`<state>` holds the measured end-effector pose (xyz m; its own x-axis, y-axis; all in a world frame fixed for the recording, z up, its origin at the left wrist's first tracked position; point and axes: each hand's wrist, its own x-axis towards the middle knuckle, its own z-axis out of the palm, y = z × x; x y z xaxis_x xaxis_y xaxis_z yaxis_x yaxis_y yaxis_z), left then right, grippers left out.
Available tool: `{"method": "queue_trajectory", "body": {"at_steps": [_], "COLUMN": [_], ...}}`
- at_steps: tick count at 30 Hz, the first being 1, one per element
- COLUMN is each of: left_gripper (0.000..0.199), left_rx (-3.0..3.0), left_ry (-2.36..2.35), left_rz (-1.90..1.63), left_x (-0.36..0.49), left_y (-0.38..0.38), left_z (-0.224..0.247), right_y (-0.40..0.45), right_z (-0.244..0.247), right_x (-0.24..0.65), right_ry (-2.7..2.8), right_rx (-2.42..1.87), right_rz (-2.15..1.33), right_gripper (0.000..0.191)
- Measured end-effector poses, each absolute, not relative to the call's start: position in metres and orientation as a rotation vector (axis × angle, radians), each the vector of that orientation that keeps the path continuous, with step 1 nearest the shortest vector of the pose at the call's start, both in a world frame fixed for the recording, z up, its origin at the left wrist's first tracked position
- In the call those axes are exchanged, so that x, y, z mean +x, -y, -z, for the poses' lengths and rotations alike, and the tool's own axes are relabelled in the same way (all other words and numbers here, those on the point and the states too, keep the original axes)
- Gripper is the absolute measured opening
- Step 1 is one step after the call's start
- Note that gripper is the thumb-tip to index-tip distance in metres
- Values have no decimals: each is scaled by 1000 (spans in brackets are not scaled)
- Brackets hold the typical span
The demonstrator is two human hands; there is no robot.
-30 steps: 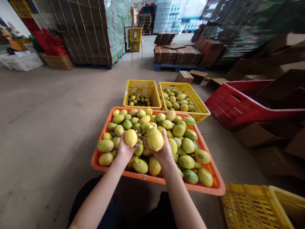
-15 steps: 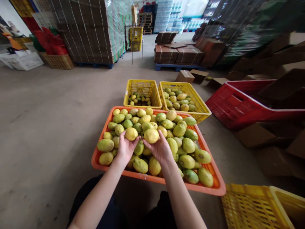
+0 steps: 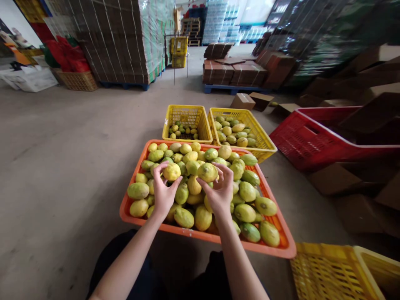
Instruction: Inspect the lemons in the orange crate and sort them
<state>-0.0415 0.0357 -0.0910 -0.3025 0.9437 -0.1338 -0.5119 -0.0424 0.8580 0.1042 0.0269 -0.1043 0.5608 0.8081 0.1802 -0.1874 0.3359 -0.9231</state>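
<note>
My left hand point(image 3: 164, 191) is closed around a yellow lemon point(image 3: 171, 171), fingers and thumb on its sides. In my right hand point(image 3: 220, 187) is a yellow-green lemon point(image 3: 207, 172), pinched between thumb and fingers with one end turned toward me. Both are held up side by side, a little apart, above a shallow orange tray point(image 3: 275, 239). Many more lemons point(image 3: 184, 217), from yellow to green, fill that tray in a loose heap. Part of the heap is hidden behind my hands and forearms.
Behind the tray stand two yellow crates, the left crate point(image 3: 167, 121) with fewer fruits than the right crate point(image 3: 262, 137). A red crate point(image 3: 296, 133) and cardboard boxes point(image 3: 336, 177) lie to the right. Another yellow crate point(image 3: 328, 266) is at lower right. Wrapped pallet stacks point(image 3: 115, 41) stand farther back.
Both hands have turned from palms up, with the lemons resting on the fingers, to gripping them from the sides. The right lemon has rotated and shifted slightly right and up.
</note>
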Motion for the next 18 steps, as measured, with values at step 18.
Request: {"method": "queue_trajectory", "body": {"at_steps": [18], "left_gripper": [45], "left_rx": [83], "left_ry": [-611], "left_rz": [-1095], "left_x": [-35], "left_y": [-38], "left_z": [92], "right_y": [-26], "right_z": [97], "right_x": [94], "right_ry": [114], "right_rx": [-731], "right_rz": [-1510], "right_gripper": [35]}}
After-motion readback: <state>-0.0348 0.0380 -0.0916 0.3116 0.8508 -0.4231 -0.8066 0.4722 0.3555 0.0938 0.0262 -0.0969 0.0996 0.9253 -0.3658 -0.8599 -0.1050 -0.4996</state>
